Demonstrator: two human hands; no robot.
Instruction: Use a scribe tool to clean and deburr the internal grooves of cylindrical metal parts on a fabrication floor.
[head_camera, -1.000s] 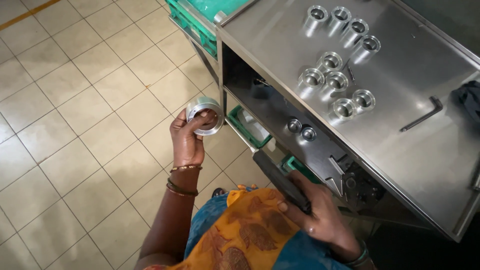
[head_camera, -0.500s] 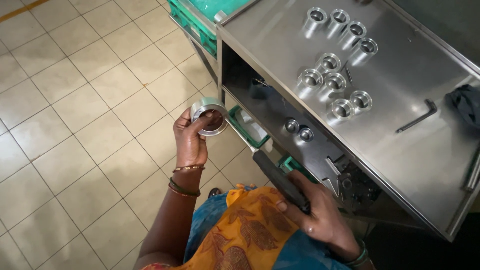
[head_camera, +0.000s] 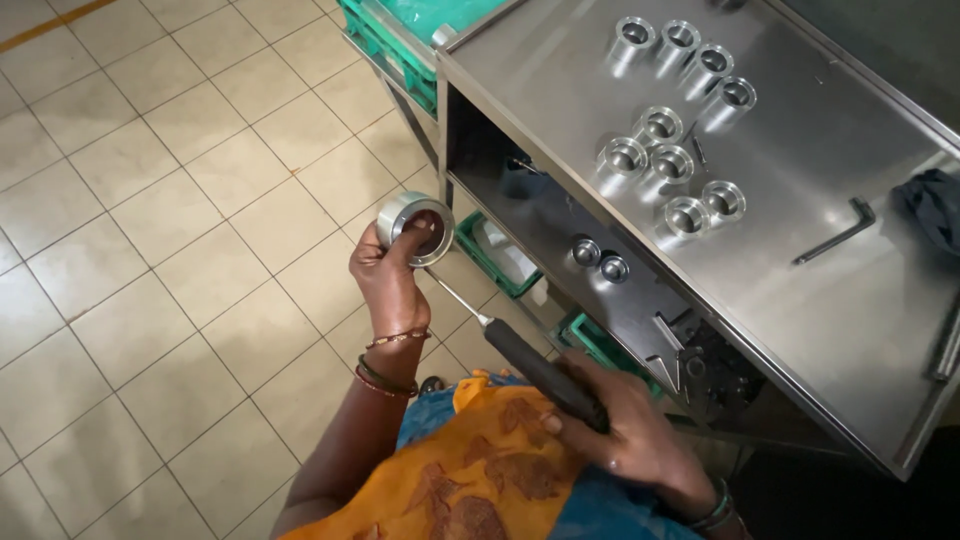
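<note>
Since the earlier frame, the left hand is lifting the short shiny steel ring slightly higher and nearer the stainless steel workbench. Its fingers are curling fully around the ring, thumb pressing the rim, keeping it over the beige tiled floor. The right hand is gripping the black handle of a slim metal-shafted tool, fingers wrapped tight, its tip pointing up toward the ring. On the bench top, a cluster of polished steel sleeves is standing upright, with a black hex key lying beside them.
</note>
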